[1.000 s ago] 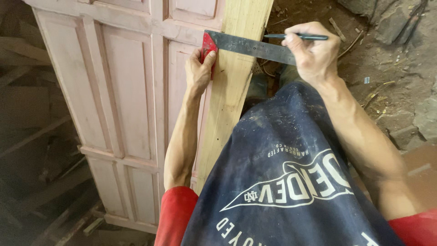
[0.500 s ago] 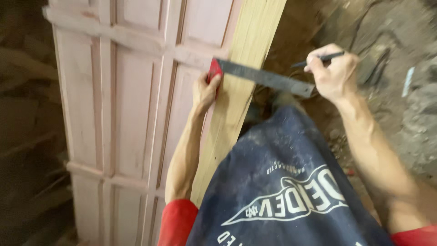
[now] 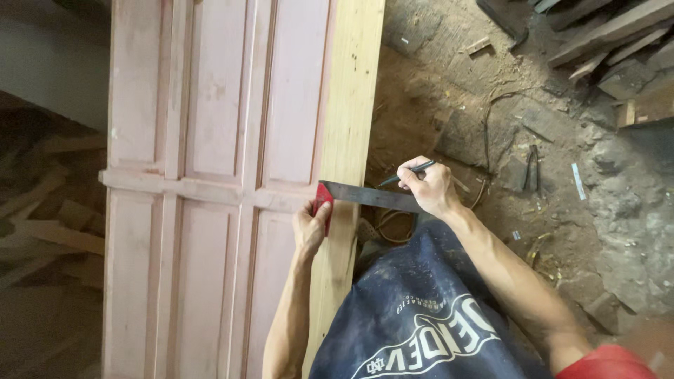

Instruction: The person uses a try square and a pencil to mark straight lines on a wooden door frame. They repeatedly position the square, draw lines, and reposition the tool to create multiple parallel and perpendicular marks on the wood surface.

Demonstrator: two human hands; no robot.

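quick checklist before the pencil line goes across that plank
1. Try square blade lies across the pale plank: ok.
2. Red stock pressed to the plank's left edge by the left hand: ok, though a tight seat cannot be told.
3. Right hand grips the pencil: ok.
4. Pencil tip on the plank: not ok, it is off the right edge, over the dirt floor.
5. Plank steady on the pink panelled door: cannot tell.
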